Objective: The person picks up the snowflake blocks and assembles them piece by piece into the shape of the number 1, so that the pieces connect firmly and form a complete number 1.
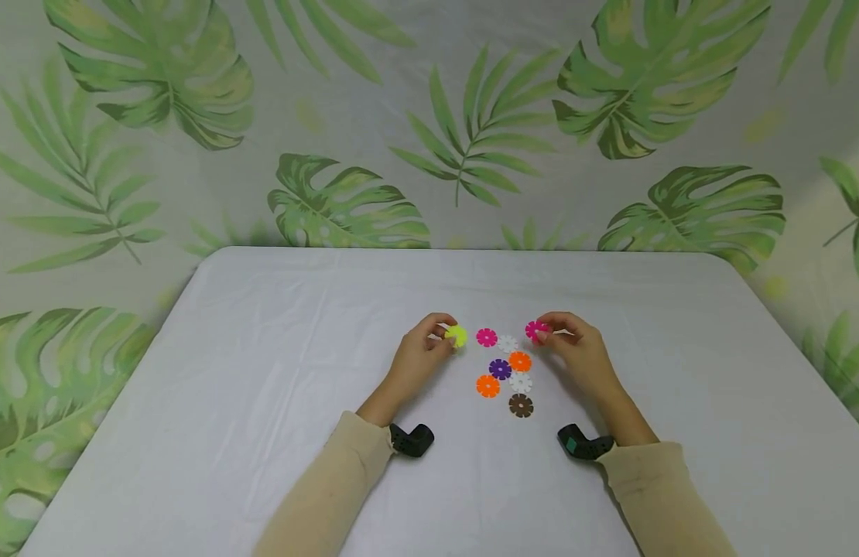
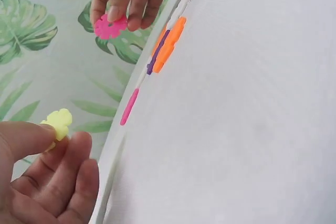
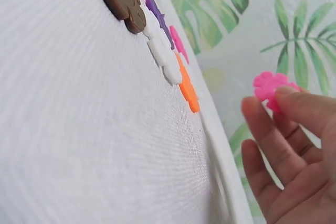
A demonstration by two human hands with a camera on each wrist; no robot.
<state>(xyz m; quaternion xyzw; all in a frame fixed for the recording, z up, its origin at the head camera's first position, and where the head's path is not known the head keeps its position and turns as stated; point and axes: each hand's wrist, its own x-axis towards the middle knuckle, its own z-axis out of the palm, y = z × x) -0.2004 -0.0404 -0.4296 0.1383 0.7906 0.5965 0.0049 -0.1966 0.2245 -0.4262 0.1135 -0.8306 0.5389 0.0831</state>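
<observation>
My left hand (image 1: 420, 350) pinches a yellow notched disc (image 1: 456, 336) between thumb and fingers. Opposite it, my right hand (image 1: 576, 348) pinches a pink notched disc (image 1: 536, 332). Both discs are held up above the tabletop, as the left wrist view shows. Between the hands, more flat discs lie on the cloth: a pink one (image 1: 487, 337), a white one (image 1: 508, 344), an orange one (image 1: 520, 361), a purple one (image 1: 500, 369), a second orange one (image 1: 488, 386), a second white one (image 1: 521, 382) and, nearest me, a brown one (image 1: 521, 405).
A white cloth covers the table (image 1: 227, 402), whose far edge meets a leaf-patterned backdrop (image 1: 464, 116). Black wrist cameras sit at the left cuff (image 1: 413, 440) and the right cuff (image 1: 584, 443).
</observation>
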